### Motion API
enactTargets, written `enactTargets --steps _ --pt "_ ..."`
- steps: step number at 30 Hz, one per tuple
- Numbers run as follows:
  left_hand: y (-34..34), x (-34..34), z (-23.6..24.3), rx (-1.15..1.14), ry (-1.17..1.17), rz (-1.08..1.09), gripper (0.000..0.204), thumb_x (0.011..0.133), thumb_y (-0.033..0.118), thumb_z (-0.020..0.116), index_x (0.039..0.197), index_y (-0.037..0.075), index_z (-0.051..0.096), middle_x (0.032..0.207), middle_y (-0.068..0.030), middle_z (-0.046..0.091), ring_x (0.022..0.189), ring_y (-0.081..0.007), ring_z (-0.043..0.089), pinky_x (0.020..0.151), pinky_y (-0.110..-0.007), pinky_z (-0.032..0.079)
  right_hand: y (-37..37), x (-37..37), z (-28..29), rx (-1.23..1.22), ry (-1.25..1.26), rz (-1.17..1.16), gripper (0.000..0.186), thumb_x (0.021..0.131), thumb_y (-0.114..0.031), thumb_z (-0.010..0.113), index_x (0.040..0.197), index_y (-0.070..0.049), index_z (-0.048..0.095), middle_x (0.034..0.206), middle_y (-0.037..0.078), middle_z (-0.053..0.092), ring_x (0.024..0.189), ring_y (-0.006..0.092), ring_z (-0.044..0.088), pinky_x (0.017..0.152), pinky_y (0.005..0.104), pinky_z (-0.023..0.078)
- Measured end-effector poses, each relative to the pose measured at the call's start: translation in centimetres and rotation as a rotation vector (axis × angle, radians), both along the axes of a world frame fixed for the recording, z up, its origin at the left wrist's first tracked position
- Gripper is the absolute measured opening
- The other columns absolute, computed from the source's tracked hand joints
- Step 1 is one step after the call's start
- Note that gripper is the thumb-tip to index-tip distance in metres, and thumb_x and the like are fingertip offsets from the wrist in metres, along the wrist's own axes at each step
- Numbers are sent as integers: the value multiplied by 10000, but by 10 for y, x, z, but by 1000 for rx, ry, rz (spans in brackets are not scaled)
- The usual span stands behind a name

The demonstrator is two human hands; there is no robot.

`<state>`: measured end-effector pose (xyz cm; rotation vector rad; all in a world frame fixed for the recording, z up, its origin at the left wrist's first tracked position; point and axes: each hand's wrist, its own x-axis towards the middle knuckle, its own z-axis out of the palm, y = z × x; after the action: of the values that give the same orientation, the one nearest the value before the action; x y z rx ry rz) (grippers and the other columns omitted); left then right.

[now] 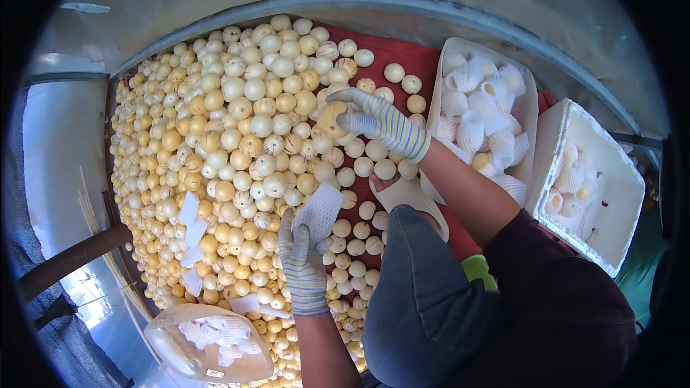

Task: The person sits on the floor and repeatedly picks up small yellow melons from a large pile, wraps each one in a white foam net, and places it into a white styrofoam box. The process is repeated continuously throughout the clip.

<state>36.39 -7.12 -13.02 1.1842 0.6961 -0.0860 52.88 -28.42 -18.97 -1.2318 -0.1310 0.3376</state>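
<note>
My left hand [302, 259], in a striped knit glove, grips a white foam mesh sleeve [320, 208] over the fruit at the lower middle. Higher and to the right, my right hand [381, 118], gloved likewise, has a pale yellow round fruit [333, 120] between fingers and thumb. A large pile of cream and yellow fruits [223, 151], some with streaks, covers a red cloth [377, 47]. Loose flat foam sleeves [189, 208] lie on the pile at the left.
At the right stand a white tray [445, 65] of sleeved fruits and a foam box [604, 144] holding several more. A plastic container [162, 338] with sleeves sits lower left. My bent leg [417, 280] and sandal [424, 212] occupy the lower middle. A curved pipe [374, 3] runs behind.
</note>
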Motion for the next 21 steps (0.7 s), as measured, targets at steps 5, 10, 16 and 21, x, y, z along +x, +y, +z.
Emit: enactTargets --steps 5,10,16,21 --pt "-33 42 13 -87 -59 -191 800 843 243 735 1447 -37 292 1220 -157 523 974 -185 607 642 -238 557 17 -52 59 -611 -494 433 647 780 -337 781 1309 -64 527 1292 103 566 1220 218 521 1062 380 392" --pt "-38 32 20 -167 -138 -139 893 754 251 795 1462 15 304 1233 -139 503 997 -213 576 629 -248 516 7 -66 8 390 214 137 748 809 -393 740 1388 -27 440 1341 143 528 1259 258 493 1070 410 391" --pt "-45 30 21 -127 -183 -168 931 707 190 809 1472 41 300 1203 -153 527 974 -222 589 599 -243 517 34 -80 -30 1060 561 530 812 817 -379 749 1407 35 376 1388 173 473 1306 282 441 1109 412 351" --pt "-23 25 6 -7 -150 -201 870 742 169 782 1474 93 319 1221 -122 496 896 -175 579 579 -234 501 21 -82 -21 201 226 221 563 827 -208 710 1310 -18 489 1151 117 594 1062 223 603 907 379 489"
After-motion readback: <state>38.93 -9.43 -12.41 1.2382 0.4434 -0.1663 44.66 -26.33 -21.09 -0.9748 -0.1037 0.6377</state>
